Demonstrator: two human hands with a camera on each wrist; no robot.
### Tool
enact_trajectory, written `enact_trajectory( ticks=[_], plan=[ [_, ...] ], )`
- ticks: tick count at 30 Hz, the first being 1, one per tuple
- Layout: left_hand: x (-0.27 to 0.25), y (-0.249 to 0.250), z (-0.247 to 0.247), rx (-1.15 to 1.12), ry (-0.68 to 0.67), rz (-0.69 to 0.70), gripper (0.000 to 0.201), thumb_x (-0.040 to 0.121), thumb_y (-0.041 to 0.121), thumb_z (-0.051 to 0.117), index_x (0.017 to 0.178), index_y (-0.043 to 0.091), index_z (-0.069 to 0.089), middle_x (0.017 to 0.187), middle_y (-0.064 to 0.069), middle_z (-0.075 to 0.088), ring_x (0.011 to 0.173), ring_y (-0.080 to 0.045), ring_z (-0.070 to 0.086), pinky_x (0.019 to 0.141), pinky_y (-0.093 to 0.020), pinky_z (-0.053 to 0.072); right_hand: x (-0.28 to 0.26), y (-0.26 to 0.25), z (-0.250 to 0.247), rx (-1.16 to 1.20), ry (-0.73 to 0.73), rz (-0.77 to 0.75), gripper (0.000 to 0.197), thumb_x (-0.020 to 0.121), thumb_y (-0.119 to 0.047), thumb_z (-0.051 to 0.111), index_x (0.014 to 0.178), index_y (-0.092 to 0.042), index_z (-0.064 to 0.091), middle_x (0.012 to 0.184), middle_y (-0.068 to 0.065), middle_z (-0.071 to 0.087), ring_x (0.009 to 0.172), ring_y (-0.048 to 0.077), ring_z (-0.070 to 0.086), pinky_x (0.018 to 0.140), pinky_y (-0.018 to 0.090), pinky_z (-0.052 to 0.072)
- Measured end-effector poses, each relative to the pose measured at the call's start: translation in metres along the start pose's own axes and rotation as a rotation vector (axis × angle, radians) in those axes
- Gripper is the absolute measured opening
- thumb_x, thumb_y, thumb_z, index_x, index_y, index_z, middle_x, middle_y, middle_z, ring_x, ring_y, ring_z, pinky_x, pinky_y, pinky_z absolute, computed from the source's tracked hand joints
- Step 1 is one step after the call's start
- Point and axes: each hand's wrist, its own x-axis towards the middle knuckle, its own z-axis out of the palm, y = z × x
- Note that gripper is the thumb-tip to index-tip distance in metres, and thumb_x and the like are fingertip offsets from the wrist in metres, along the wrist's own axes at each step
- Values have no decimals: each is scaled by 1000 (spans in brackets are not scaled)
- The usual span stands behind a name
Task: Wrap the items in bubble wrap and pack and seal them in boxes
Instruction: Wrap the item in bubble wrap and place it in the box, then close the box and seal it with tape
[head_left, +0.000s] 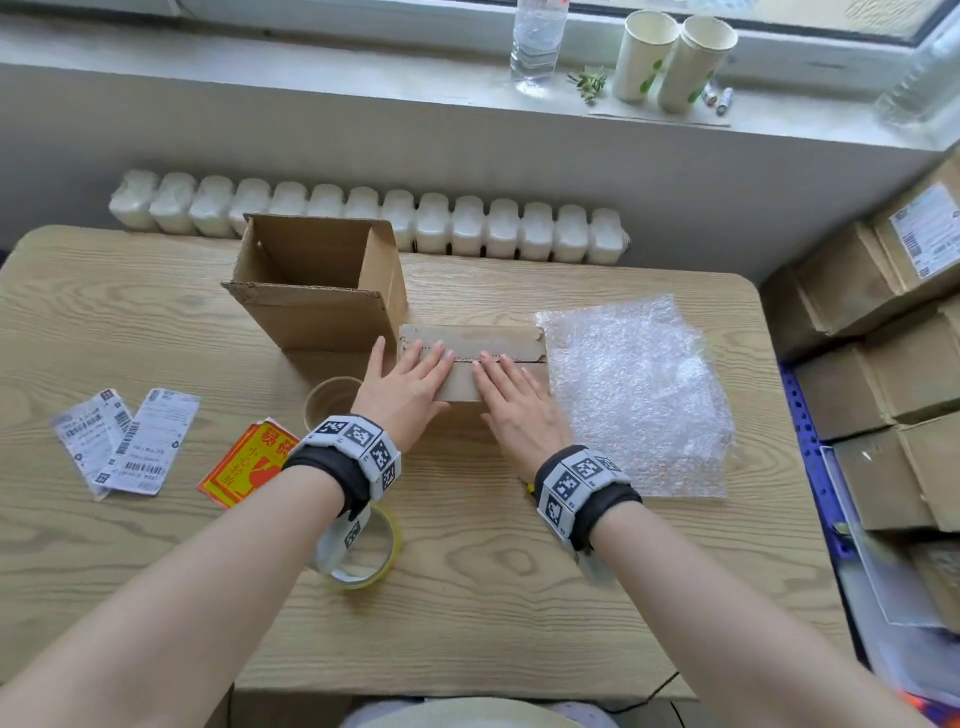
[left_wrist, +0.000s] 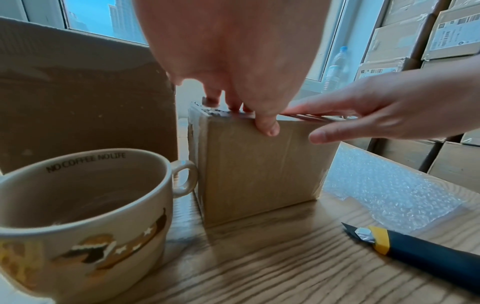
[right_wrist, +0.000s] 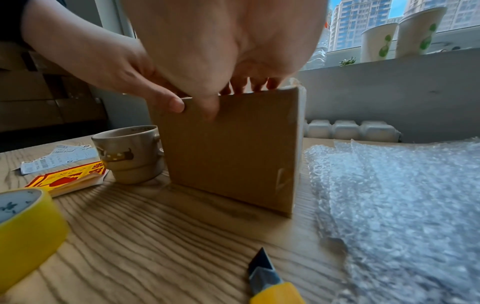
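Standing upright on the wooden table (head_left: 467, 597), the small cardboard box (left_wrist: 259, 170) lay under both hands, its long axis running left to right between mug (left_wrist: 85, 207) and bubble wrap (head_left: 639, 395). The left hand (head_left: 410, 395) and right hand (head_left: 519, 410) pressed flat, straight fingers on its closed top, thumbs against the near face.

The small box (head_left: 470, 364) is hemmed in: the open carton (head_left: 317, 280) and mug (head_left: 330, 400) at left, bubble wrap (head_left: 639, 395) touching at right. Bare table (head_left: 493, 587) lies in front.
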Motion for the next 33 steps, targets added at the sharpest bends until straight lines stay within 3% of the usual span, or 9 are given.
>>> enact_trajectory(
  ticks=[4, 7, 11, 15, 18, 22, 25, 28, 33],
  plan=[
    [-1, -2, 7, -60, -26, 58, 64, 102, 34, 29, 150, 7, -4, 159, -10, -2, 146, -24, -4, 119, -36, -2, 0, -4, -4, 34, -84, 20, 63, 94, 4, 33, 151, -11, 11, 159, 4, 7, 147, 21, 7, 115, 28, -4],
    [-13, -5, 13, -148, -32, 80, 64, 101, 27, 34, 148, 1, 0, 157, -17, -3, 146, -26, -2, 120, -33, 1, -1, -8, -7, 17, -103, 66, 65, 95, 1, 29, 152, -15, 3, 160, 0, -2, 147, 17, -1, 116, 28, -6],
    [-53, -9, 24, -242, 163, 260, 54, 90, 31, 43, 133, -2, 47, 141, -24, 43, 130, -35, 44, 106, -45, 39, 1, -15, -10, 20, -140, 121, 71, 91, -1, 35, 152, -16, 2, 160, -1, -3, 147, 15, -3, 117, 30, -3],
    [-105, -8, 58, -225, 95, 429, 54, 83, 50, 52, 116, 9, 65, 133, -18, 54, 122, -32, 53, 94, -45, 50, 1, -18, -10, 20, -160, 145, 73, 89, -1, 37, 152, -15, 2, 160, -1, -3, 147, 15, -2, 118, 30, -1],
    [-126, -5, 76, -110, -114, 429, 75, 66, 68, 67, 120, 17, 61, 139, -15, 49, 130, -30, 46, 106, -47, 37, -2, -20, -11, 13, -172, 145, 76, 88, -2, 41, 152, -15, 2, 160, -1, -3, 147, 16, -2, 118, 30, -1],
    [-135, -5, 78, 0, -290, 364, 92, 72, 61, 65, 146, 23, 27, 159, -8, 1, 147, -23, -2, 117, -44, -1, -4, -20, -15, 18, -204, 143, 79, 87, -2, 43, 152, -15, 1, 160, -1, -4, 147, 16, -3, 118, 30, 0],
    [-136, -3, 77, 22, -300, 310, 86, 73, 49, 69, 143, 24, 27, 159, -8, 0, 146, -24, -5, 117, -52, 2, -2, -20, -20, 31, -244, 146, 80, 87, -2, 44, 152, -16, 0, 160, -3, -5, 147, 14, -3, 118, 29, 0],
    [-135, -2, 76, -1, -286, 256, 71, 77, 32, 64, 140, 23, 32, 156, -11, 13, 145, -27, 6, 115, -51, 12, -1, -19, -26, 61, -276, 155, 80, 87, 0, 44, 152, -16, 0, 160, -3, -6, 147, 14, -3, 118, 28, 0],
    [-128, 1, 69, -45, -252, 205, 63, 78, 41, 62, 133, 27, 35, 147, -9, 27, 135, -29, 24, 105, -44, 29, 3, -16, -34, 120, -337, 141, 81, 85, 6, 40, 153, -17, 1, 160, -4, -5, 147, 14, -3, 119, 28, 1]
  ],
)
